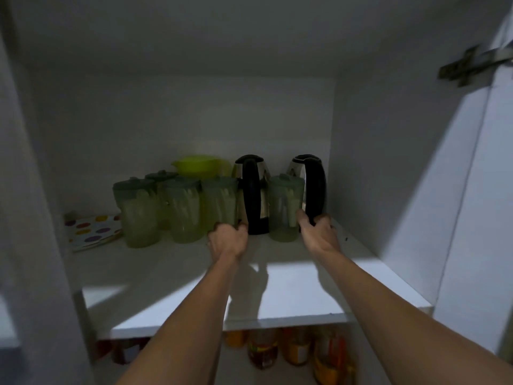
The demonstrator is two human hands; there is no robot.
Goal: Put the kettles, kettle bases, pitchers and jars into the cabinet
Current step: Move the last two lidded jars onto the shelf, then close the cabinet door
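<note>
Two steel kettles with black handles stand at the back of the white cabinet shelf [291,287]. My right hand [317,230] grips the bottom of the right kettle's [312,187] handle. My left hand [229,237] is closed at the base of the left kettle [252,195], against a green lidded pitcher [219,201]. Whether it grips the kettle or the pitcher is unclear. Another green pitcher [284,208] stands between the kettles. Several more green pitchers [136,212] cluster to the left, with a lime-green container [201,163] behind them.
A polka-dot tray [91,230] lies at the shelf's far left. Jars [262,348] stand on the shelf below. The cabinet's right wall [374,162] is close to the right kettle; the open door with its hinge [472,65] is at the upper right.
</note>
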